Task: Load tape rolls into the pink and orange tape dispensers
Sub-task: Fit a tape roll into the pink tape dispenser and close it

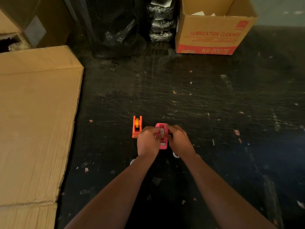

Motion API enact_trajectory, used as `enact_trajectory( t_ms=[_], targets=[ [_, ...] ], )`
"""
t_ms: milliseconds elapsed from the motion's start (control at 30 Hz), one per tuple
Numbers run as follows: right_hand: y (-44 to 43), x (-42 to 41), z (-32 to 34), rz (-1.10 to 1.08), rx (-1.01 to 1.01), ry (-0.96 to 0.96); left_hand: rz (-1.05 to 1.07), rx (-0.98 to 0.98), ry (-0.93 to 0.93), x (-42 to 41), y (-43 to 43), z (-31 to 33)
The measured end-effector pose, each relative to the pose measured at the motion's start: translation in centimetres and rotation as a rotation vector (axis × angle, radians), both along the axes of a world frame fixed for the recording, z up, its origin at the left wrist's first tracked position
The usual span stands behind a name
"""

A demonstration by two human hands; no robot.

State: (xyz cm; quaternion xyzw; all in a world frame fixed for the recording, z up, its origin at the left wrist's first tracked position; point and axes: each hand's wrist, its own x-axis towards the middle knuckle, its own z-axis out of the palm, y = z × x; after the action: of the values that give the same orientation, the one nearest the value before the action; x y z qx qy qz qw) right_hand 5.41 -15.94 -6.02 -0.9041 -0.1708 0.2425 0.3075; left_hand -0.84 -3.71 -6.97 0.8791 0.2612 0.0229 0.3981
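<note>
— Where's the pink dispenser (163, 141)?

— Just below the middle of the frame, on the dark scratched floor (198, 100), between both hands. The left hand (147, 141) is curled against its left side, the right hand (179, 140) against its right, fingers closed around the body. Something pale and clear sits in its well at the fingertips; it may be a tape roll, but I cannot tell.

— And the orange dispenser (137, 127)?

— Just left of the pink one, upright on the floor, untouched, with a yellow-orange roll (137, 122) seated in it.

— Anything else nearby?

— Two small white spoked hubs, one (176, 154) under the right wrist, one (132, 161) beside the left forearm. Flat cardboard (36, 121) fills the left of the frame; an open carton (212, 32) printed "LUBRICATION CLEANER" stands upper right.
</note>
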Motion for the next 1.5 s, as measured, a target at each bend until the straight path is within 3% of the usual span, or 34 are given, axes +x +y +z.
enact_trajectory(
  t_ms=[133, 500, 900, 1100, 1300, 1500],
  targets=[
    [0.0, 0.0, -0.1, 0.014, -0.012, -0.028, -0.064, 0.126, 0.002, -0.1, 0.3, 0.3],
    [-0.1, 0.1, -0.8, -0.009, -0.013, -0.024, -0.134, 0.208, -0.039, 0.1, 1.0, 0.3],
    [-0.1, 0.0, -1.5, -0.006, -0.009, -0.046, -0.026, -0.341, 0.014, -1.0, 1.4, 0.3],
    [-0.2, 0.2, -1.6, 0.005, -0.019, -0.04, 0.21, -0.702, 0.119, -0.3, 1.4, 0.5],
    [-0.2, 0.3, -1.7, 0.012, -0.029, -0.031, 0.286, -0.689, 0.181, 0.0, 1.2, 0.9],
    [-0.2, 0.3, -1.8, 0.022, -0.047, -0.029, 0.36, -0.8, 0.26, -0.3, 1.1, 1.1]
  ],
)
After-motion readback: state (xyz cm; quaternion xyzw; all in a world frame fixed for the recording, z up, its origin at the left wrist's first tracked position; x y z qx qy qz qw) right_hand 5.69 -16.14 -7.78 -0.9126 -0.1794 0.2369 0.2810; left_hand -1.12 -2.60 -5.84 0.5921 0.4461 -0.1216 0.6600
